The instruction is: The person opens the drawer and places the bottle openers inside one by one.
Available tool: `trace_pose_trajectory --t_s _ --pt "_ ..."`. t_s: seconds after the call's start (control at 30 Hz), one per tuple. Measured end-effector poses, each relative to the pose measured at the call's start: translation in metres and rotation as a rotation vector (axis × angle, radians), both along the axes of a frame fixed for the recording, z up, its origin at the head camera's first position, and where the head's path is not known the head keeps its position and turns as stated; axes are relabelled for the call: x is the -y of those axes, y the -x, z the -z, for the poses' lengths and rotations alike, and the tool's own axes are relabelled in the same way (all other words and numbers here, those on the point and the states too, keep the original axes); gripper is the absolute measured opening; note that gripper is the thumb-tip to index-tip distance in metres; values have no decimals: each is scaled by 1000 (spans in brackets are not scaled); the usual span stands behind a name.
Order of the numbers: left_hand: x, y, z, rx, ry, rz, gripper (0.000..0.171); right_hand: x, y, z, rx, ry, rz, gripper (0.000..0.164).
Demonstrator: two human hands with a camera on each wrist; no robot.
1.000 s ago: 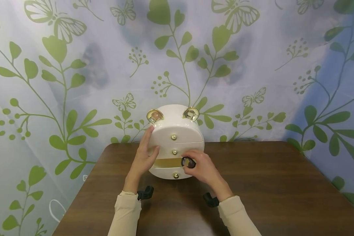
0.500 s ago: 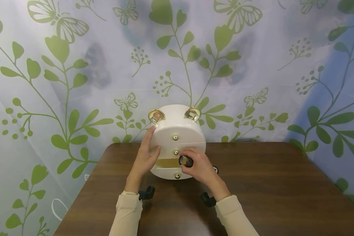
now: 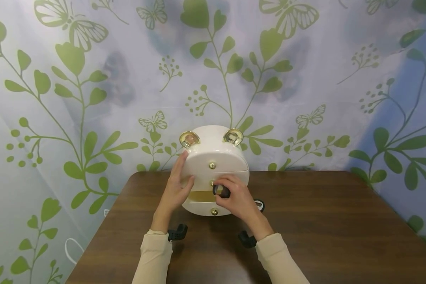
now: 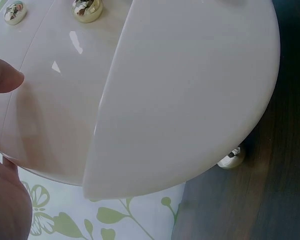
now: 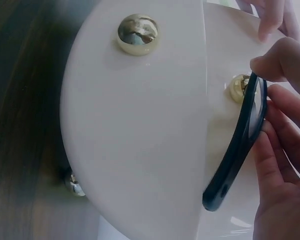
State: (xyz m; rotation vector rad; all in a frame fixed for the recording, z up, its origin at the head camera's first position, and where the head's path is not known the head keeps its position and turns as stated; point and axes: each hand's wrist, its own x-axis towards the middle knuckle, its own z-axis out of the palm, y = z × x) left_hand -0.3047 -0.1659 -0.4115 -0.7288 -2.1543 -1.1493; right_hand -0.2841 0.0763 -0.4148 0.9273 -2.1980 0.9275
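Observation:
A white rounded cabinet (image 3: 230, 159) with gold knobs and two gold ear shapes stands on the table. Its bottom drawer (image 3: 200, 210) is pulled out, showing a golden inside. My left hand (image 3: 174, 189) rests along the cabinet's left side, fingers extended and thumb at the front. Over the open drawer, my right hand (image 3: 236, 196) pinches a slim, curved black-rimmed thing (image 5: 235, 145) with a shiny inset; its kind cannot be told. In the right wrist view the middle knob (image 5: 237, 89) shows just behind it. In the head view its near end looks like a dark ring.
A dark ring with a white middle (image 3: 260, 205) shows just past the right wrist. The brown wooden table (image 3: 323, 228) ends at a wall hanging (image 3: 305, 98) printed with leaves and butterflies. A white cord loop (image 3: 69, 250) lies beyond the table's left edge.
My right hand has moved slightly left and up with the black-rimmed thing, now closer to the middle knob. The ring beside the right wrist has come into view. My left hand keeps its place.

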Motion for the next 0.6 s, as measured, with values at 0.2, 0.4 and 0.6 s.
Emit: trace_pose_trajectory --t_s 0.2,0.4,0.6 --pt "0 1 0 7 1 -3 83 1 2 2 -3 17 5 36" --pt "0 1 0 15 6 -10 82 3 3 6 22 -9 27 36" --pt "0 0 0 6 9 -14 82 4 3 9 20 1 38 36"
